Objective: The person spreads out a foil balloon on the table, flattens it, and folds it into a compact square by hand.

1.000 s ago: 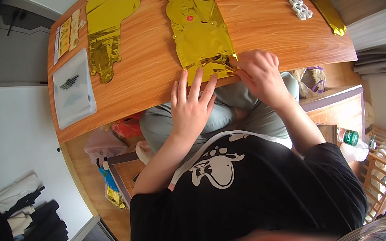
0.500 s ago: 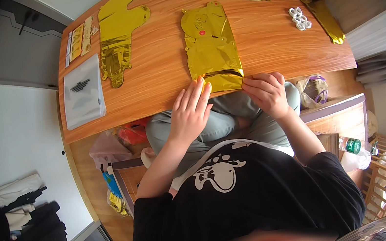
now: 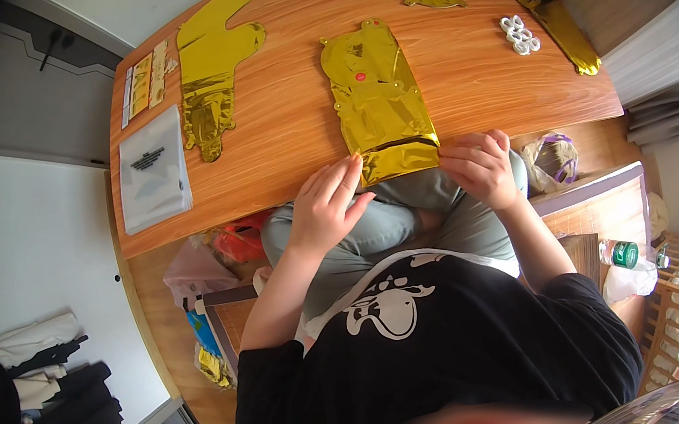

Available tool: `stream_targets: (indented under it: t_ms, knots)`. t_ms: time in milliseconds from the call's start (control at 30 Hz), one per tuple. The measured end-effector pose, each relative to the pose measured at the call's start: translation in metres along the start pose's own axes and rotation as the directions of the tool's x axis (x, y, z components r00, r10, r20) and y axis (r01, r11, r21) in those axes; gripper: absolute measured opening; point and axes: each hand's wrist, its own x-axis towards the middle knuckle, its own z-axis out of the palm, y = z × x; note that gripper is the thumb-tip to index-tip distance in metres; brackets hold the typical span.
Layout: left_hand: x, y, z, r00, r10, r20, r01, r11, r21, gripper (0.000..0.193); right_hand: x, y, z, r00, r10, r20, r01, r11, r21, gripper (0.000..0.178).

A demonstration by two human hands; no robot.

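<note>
The right grip pinched a gold foil balloon at the near edge of the bench; the left grip, unclenched, touched its left side.

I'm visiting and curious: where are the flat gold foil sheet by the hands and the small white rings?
Flat gold foil sheet [image 3: 382,104]: head view, middle of its upper surface.
Small white rings [image 3: 520,36]: head view, a ring mid-cluster.

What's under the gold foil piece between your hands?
The wooden tabletop shows along both long sides of the gold foil piece, so it probably rests there. Grey trousers show beyond its near edge. Whatever lies directly beneath is covered.
</note>
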Motion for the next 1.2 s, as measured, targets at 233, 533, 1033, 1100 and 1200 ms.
stream_targets:
  t_ms: [233,533,1033,1100,1200]
  knots:
    - [0.039,0.012,-0.012,0.97,-0.185,0.159,0.156,0.972,0.178,0.106,0.014,0.004,-0.011,0.988,-0.043,0.146,0.029,0.995,0.097,0.055]
    - [0.06,-0.014,-0.014,0.932,-0.143,0.333,0.088,0.981,0.174,0.122,0.063,0.02,-0.005,0.879,0.092,0.468,-0.137,0.988,0.064,0.097]
    - [0.053,-0.026,-0.024,0.926,-0.009,0.377,-0.03,0.995,0.098,0.098,0.053,0.024,0.005,0.842,0.016,0.539,-0.133,0.975,0.179,0.079]
    - [0.053,-0.024,-0.026,0.932,0.009,0.362,-0.057,0.991,0.121,0.095,0.053,0.023,0.005,0.847,0.01,0.532,-0.124,0.976,0.179,0.078]
    - [0.054,-0.023,-0.026,0.938,0.018,0.347,-0.061,0.992,0.114,0.094,0.051,0.024,0.007,0.856,0.004,0.517,-0.107,0.98,0.171,0.076]
